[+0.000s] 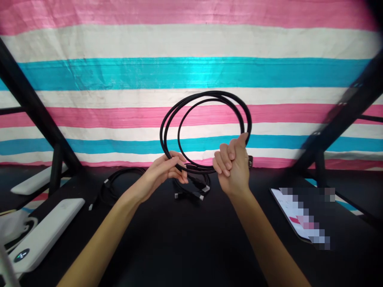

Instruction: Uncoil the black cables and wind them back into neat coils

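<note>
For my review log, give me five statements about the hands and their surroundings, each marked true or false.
1. The right hand grips a coiled black cable. True.
2. Only the right hand touches that coil. False: the left hand touches it too.
3. Another black cable lies on the table. True.
4. Behind the hands is plain white. False: a striped sheet is there.
5. A white oblong device lies on the left. True.

Two hands, one raised cable coil, two lower cable bundles, two white slabs, one phone
</note>
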The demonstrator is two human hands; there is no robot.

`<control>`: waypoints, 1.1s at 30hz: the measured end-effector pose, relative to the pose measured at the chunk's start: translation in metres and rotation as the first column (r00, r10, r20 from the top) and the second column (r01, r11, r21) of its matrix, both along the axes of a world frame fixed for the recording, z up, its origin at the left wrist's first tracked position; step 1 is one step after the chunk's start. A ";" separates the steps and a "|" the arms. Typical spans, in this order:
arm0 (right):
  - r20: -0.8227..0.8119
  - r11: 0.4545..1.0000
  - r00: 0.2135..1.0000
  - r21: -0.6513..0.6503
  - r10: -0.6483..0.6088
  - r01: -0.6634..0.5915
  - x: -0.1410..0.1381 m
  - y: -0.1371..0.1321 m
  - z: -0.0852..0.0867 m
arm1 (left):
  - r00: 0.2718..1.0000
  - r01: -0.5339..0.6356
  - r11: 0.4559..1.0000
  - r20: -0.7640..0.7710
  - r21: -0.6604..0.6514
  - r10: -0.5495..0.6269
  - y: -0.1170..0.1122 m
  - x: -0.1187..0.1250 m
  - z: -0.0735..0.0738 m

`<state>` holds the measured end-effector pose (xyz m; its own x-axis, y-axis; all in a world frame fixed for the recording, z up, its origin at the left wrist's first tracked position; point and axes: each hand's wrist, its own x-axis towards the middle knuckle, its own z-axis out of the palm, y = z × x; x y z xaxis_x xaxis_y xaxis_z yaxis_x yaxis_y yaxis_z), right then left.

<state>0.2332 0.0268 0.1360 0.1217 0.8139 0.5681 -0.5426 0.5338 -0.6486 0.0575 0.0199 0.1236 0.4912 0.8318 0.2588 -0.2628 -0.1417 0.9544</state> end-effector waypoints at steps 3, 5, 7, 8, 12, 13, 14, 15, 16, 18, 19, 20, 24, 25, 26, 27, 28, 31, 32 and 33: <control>0.052 0.999 0.998 -0.029 0.039 -0.038 -0.003 0.000 -0.001 | 0.990 -0.113 0.994 -0.088 0.007 0.113 -0.003 0.006 0.002; 0.107 0.999 0.993 -0.012 0.047 -0.046 -0.003 0.001 -0.002 | 0.981 -0.168 0.986 -0.098 -0.004 0.167 -0.004 0.007 0.003; 0.159 0.999 0.987 0.021 0.030 -0.033 -0.003 0.002 -0.003 | 0.975 -0.208 0.978 -0.085 -0.009 0.206 -0.005 0.005 0.004; 0.181 0.999 0.983 0.034 0.015 -0.021 -0.003 0.003 -0.004 | 0.972 -0.222 0.975 -0.078 -0.009 0.220 -0.005 0.004 0.004; 0.215 0.998 0.976 0.056 -0.016 0.004 -0.001 0.006 -0.007 | 0.967 -0.242 0.970 -0.089 -0.026 0.239 -0.006 -0.001 0.005; 0.208 0.998 0.978 0.058 -0.012 0.000 -0.001 0.007 -0.007 | 0.966 -0.246 0.969 -0.094 -0.038 0.241 -0.006 -0.001 0.006; 0.197 0.998 0.980 0.061 -0.003 -0.009 -0.001 0.007 -0.007 | 0.964 -0.252 0.966 -0.095 -0.048 0.247 -0.007 -0.001 0.006; 0.188 0.998 0.982 0.061 0.006 -0.018 -0.001 0.007 -0.007 | 0.963 -0.260 0.964 -0.094 -0.056 0.254 -0.008 -0.001 0.007; 0.181 0.998 0.983 0.060 0.014 -0.025 -0.001 0.007 -0.007 | 0.961 -0.270 0.961 -0.085 -0.059 0.265 -0.009 0.000 0.008; 0.176 0.998 0.984 0.057 0.020 -0.030 -0.001 0.008 -0.007 | 0.955 -0.296 0.954 -0.052 -0.051 0.293 -0.010 0.000 0.009; 0.183 0.998 0.983 0.053 0.017 -0.028 -0.002 0.007 -0.008 | 0.951 -0.310 0.950 -0.029 -0.047 0.308 -0.010 0.000 0.009; 0.196 0.999 0.981 0.048 0.012 -0.022 -0.002 0.007 -0.009 | 0.946 -0.323 0.945 0.000 -0.044 0.323 -0.010 0.000 0.009; 0.257 0.999 0.966 0.019 0.029 -0.035 -0.005 0.008 -0.013 | 0.922 -0.368 0.928 0.103 -0.063 0.373 -0.005 0.000 0.008; 0.252 0.999 0.966 0.011 0.048 -0.052 -0.007 0.007 -0.013 | 0.918 -0.372 0.925 0.119 -0.074 0.379 -0.004 0.000 0.008; 0.237 0.998 0.969 0.000 0.068 -0.070 -0.009 0.007 -0.013 | 0.915 -0.373 0.924 0.132 -0.087 0.381 -0.003 0.000 0.007; 0.214 0.996 0.973 -0.014 0.090 -0.089 -0.011 0.007 -0.014 | 0.913 -0.369 0.924 0.145 -0.103 0.381 -0.002 0.001 0.006; 0.188 0.994 0.976 -0.030 0.111 -0.107 -0.013 0.007 -0.014 | 0.912 -0.364 0.924 0.155 -0.121 0.379 -0.001 0.001 0.006; 0.111 0.979 0.974 -0.081 0.195 -0.187 -0.020 0.005 -0.015 | 0.905 -0.354 0.917 0.180 -0.182 0.385 0.000 0.003 0.005; 0.089 0.967 0.967 -0.106 0.239 -0.230 -0.022 0.005 -0.015 | 0.899 -0.358 0.911 0.187 -0.205 0.395 0.000 0.004 0.005; 0.071 0.951 0.954 -0.132 0.292 -0.281 -0.023 0.004 -0.017 | 0.892 -0.364 0.902 0.191 -0.234 0.410 0.001 0.005 0.004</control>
